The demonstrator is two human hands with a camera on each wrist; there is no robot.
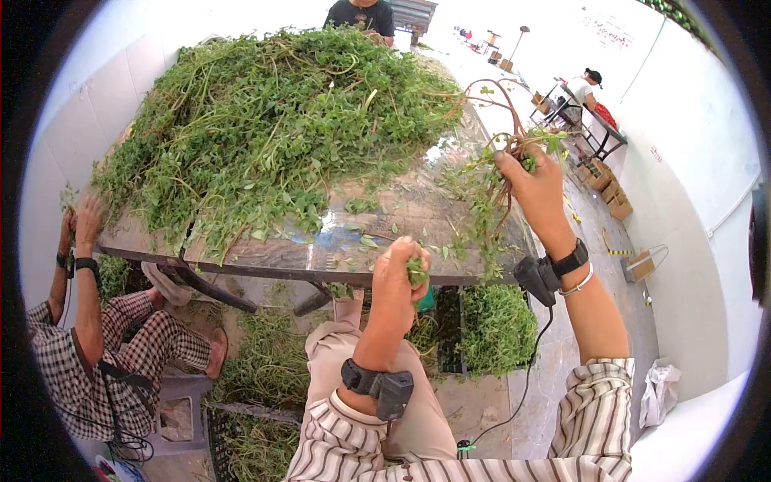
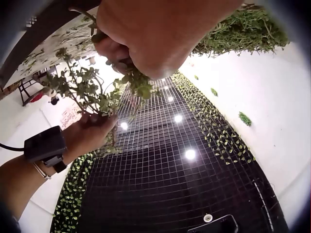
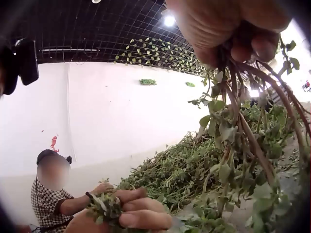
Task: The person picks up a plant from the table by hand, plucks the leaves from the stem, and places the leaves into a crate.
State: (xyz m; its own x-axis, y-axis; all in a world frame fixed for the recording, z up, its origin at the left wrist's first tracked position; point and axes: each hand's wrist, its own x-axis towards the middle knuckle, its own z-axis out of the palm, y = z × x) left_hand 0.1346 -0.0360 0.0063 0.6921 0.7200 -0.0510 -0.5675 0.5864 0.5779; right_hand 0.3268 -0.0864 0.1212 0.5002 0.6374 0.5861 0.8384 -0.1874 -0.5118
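Note:
The right hand [image 1: 534,181] grips a bunch of stemmed greens [image 1: 496,201] above the table's right edge, reddish stems arching over the fingers and leaves hanging below. In the right wrist view its thick stems [image 3: 255,141] hang from the curled fingers. Lower and to the left, the left hand [image 1: 393,277] is curled round a small tuft of leaves [image 1: 417,273] at the table's front edge; the tuft also shows in the right wrist view [image 3: 106,208]. The two hands are apart. A large heap of greens [image 1: 265,128] covers much of the table [image 1: 377,221].
A person in checked clothes [image 1: 132,329] sits at the left with hands at the heap. Another in black [image 1: 361,12] is behind it. Below the table stand crates of greens [image 1: 498,329]. Cartons [image 1: 606,186] line the right wall. Loose leaves lie on the tabletop.

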